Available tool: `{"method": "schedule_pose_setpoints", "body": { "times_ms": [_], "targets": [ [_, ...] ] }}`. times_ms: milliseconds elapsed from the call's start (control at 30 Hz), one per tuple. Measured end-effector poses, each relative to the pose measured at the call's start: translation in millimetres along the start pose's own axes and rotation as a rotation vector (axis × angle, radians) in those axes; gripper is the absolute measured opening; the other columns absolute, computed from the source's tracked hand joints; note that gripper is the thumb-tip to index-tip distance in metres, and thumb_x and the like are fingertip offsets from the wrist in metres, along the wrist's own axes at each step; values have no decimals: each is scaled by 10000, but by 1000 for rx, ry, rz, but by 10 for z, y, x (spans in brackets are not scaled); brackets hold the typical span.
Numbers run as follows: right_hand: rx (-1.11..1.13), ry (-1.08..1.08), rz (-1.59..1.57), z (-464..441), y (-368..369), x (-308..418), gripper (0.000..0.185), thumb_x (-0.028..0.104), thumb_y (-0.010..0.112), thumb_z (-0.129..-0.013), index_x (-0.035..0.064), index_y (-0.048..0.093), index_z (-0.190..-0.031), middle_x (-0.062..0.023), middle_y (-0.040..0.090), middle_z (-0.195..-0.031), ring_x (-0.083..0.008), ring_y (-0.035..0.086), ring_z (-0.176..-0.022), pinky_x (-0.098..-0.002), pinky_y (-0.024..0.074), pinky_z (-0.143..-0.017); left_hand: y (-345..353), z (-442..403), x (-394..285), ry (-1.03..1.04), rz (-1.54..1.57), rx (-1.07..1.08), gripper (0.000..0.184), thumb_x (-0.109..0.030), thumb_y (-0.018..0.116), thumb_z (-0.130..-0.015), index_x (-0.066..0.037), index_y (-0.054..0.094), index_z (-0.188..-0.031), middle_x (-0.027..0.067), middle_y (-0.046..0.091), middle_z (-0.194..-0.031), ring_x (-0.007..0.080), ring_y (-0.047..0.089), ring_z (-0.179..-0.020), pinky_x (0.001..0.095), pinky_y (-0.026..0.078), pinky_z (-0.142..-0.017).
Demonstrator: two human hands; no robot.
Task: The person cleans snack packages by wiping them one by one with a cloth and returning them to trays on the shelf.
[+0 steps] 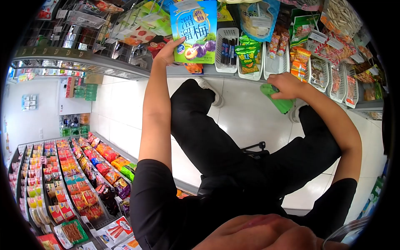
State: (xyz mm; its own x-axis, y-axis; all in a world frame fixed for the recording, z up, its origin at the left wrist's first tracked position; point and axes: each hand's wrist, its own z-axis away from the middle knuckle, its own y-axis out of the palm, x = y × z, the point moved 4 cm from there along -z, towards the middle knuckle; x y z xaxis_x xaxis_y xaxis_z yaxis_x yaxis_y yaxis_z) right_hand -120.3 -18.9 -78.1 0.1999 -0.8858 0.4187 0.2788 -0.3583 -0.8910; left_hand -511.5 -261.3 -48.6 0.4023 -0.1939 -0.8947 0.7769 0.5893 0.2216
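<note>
Between the parted knees (189,100), the tiled floor (246,104) gives open room up to the shelf edge (227,76); the right hand (287,86), well apart from the plum bag (194,25), is curled round what looks like a green cloth (284,105); the left hand (166,52), the nearer one, grips the bag's lower left edge, thumb on the front, other fingers hidden; the bag lies forward and right of that hand, long axis running up the view; a white basket (227,68) sits just beside its right edge; snack packets (258,21) crowd farther right.
</note>
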Motion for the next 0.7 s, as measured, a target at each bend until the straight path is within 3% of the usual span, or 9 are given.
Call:
{"method": "schedule_pose_setpoints", "body": {
  "times_ms": [267,367,467,567,700],
  "targets": [
    [-6,42,0,32,1,-89,465,355,690,-802,1,639,-1098,-176,640,-1033,-398,649,-959,-499,521,-836,151,75,256,-297,-326,161,471,-199,773,-913,-16,600,-1311,95,686,-1255,179,679,-1098,307,552,-975],
    [-83,126,-124,49,-17,-129,439,347,683,-854,-3,653,-1117,-167,677,-1037,-338,691,-940,-449,542,-838,288,67,317,-493,-464,195,482,-195,778,-907,-29,597,-1321,89,687,-1257,173,675,-1111,309,550,-977],
    [-237,256,-684,12,23,-253,419,336,666,-920,3,663,-1174,-139,715,-1041,-239,714,-921,-375,553,-838,479,-27,377,-467,-479,259,499,-201,787,-898,-42,590,-1329,77,701,-1235,168,698,-1070,324,582,-922],
    [-424,385,-952,23,-107,-283,438,329,652,-961,6,638,-1256,-104,727,-1064,-173,703,-914,-324,546,-840,788,-54,359,-437,-503,311,510,-203,801,-886,-47,589,-1322,73,704,-1229,162,706,-1056,321,598,-899],
    [-616,484,-1040,38,-170,-434,490,342,663,-958,-9,601,-1296,-90,725,-1098,-176,700,-932,-326,545,-845,1112,-192,430,-453,-525,436,532,-194,806,-880,-43,582,-1337,78,692,-1253,158,694,-1084,305,591,-923]
  ]
}}
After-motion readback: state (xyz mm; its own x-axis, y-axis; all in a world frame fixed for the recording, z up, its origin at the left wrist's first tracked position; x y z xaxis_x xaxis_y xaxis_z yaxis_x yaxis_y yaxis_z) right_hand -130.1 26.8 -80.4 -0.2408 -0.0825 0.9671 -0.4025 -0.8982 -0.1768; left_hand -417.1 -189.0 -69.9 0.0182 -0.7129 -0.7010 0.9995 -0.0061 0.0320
